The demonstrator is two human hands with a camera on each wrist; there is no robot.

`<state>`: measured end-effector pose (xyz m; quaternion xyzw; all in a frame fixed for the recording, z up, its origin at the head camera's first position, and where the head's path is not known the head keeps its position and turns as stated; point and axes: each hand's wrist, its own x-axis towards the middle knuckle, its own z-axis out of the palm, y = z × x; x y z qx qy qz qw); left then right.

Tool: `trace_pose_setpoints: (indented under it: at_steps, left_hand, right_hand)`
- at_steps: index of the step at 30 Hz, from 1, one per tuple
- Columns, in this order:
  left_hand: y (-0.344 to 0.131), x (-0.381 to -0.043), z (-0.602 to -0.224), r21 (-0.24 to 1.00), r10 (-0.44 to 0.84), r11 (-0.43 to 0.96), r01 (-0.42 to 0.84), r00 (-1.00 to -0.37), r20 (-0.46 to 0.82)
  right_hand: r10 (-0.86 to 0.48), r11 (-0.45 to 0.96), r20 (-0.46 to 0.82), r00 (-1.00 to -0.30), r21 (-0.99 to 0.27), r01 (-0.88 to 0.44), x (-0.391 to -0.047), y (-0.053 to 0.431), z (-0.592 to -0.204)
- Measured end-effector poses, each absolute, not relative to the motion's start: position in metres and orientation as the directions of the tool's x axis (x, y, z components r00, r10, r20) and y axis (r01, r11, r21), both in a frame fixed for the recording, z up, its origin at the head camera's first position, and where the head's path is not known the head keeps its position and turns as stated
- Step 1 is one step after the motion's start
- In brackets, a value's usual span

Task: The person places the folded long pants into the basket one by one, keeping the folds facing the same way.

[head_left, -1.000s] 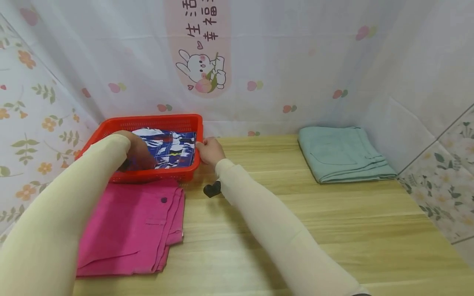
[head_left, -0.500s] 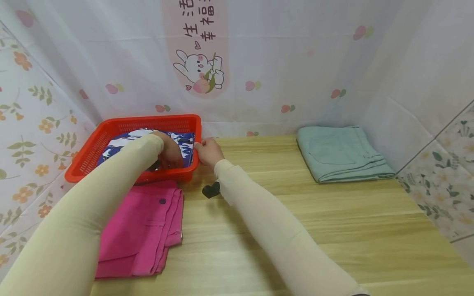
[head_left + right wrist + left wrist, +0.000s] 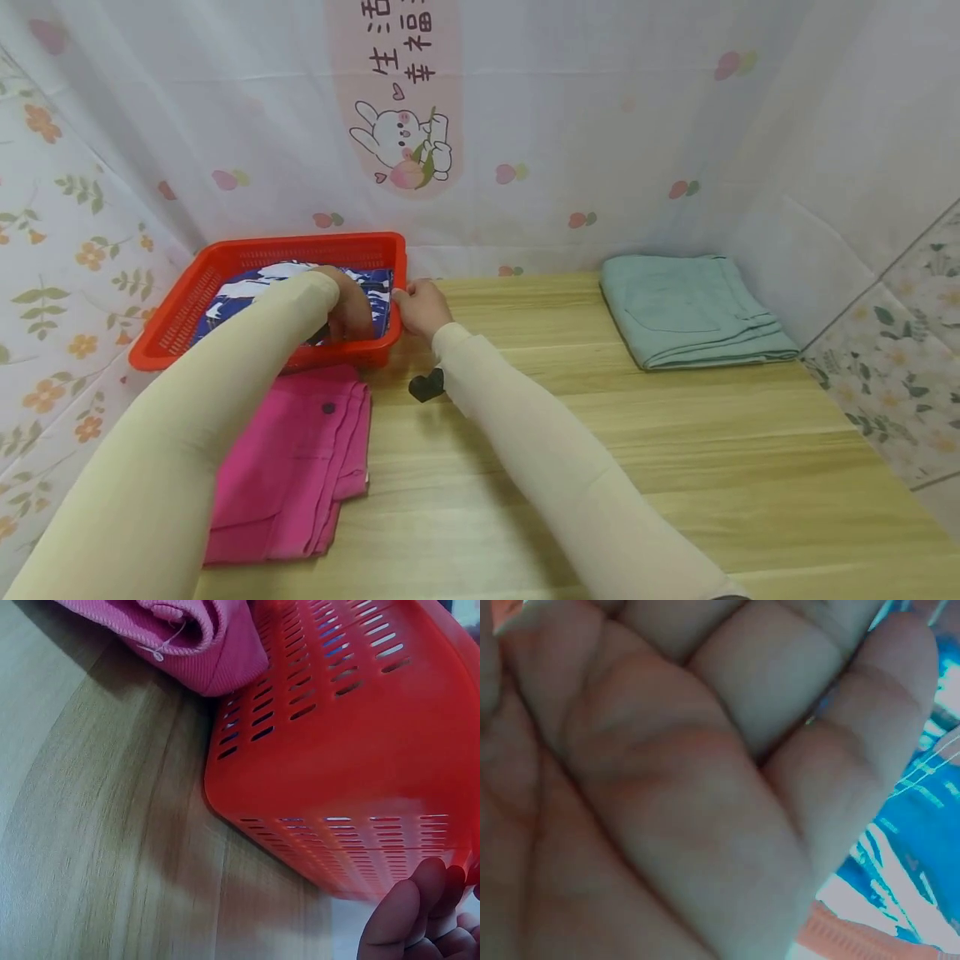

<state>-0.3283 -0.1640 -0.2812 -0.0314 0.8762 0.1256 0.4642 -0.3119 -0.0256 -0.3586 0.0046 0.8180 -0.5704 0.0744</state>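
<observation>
A red plastic basket [image 3: 300, 357] stands at the back left of the table, with folded blue and white patterned clothing [image 3: 251, 287] inside. My left hand [image 3: 350, 312] reaches down into the basket, over the clothing near its right end. In the left wrist view, the palm [image 3: 690, 817] fills most of the picture, its little finger extended over the blue cloth [image 3: 922, 825]; the other fingertips are out of sight. My right hand [image 3: 423, 308] pinches the basket's right rim, its fingertips at the edge in the right wrist view [image 3: 424, 907].
Folded pink trousers [image 3: 292, 467] lie directly in front of the basket, partly under my left sleeve [image 3: 195, 400]. A folded pale green garment [image 3: 690, 312] rests at the back right of the wooden table [image 3: 675, 467]. Printed curtains [image 3: 562, 125] hang behind and at the sides.
My left hand has moved right inside the basket, from the left part of the patterned clothing to its right end. The right hand stays at the rim.
</observation>
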Motion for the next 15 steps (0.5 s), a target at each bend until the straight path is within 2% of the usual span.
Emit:
trace_pose_setpoints:
  at_steps: [2, 4, 6, 7, 9, 15]
  left_hand:
    - [-0.165, -0.340, -0.289, 0.196, 0.156, 0.981, 0.005, -0.624, -0.766]
    - [-0.166, -0.352, -0.299, 0.168, 0.247, 0.969, 0.180, -0.728, -0.639]
    - [-0.169, -0.361, -0.309, 0.105, 0.259, 0.966, 0.238, -0.841, -0.476]
    - [-0.170, -0.364, -0.314, 0.075, 0.255, 0.966, 0.246, -0.874, -0.415]
    - [-0.174, -0.370, -0.324, 0.053, 0.210, 0.977, 0.205, -0.901, -0.379]
    - [-0.184, -0.378, -0.342, 0.114, 0.043, 0.993, -0.017, -0.862, -0.504]
  right_hand:
    - [-0.085, 0.355, -0.114, -0.990, -0.932, 0.077, -0.311, -0.027, -0.359]
    - [-0.086, 0.356, -0.107, -0.991, -0.932, 0.069, -0.311, -0.028, -0.359]
    - [-0.087, 0.360, -0.100, -0.991, -0.931, 0.062, -0.310, -0.030, -0.359]
    - [-0.088, 0.361, -0.101, -0.991, -0.930, 0.063, -0.309, -0.031, -0.359]
    - [-0.089, 0.361, -0.098, -0.991, -0.931, 0.060, -0.308, -0.033, -0.358]
    - [-0.110, 0.374, -0.083, -0.990, -0.927, 0.036, -0.306, -0.037, -0.358]
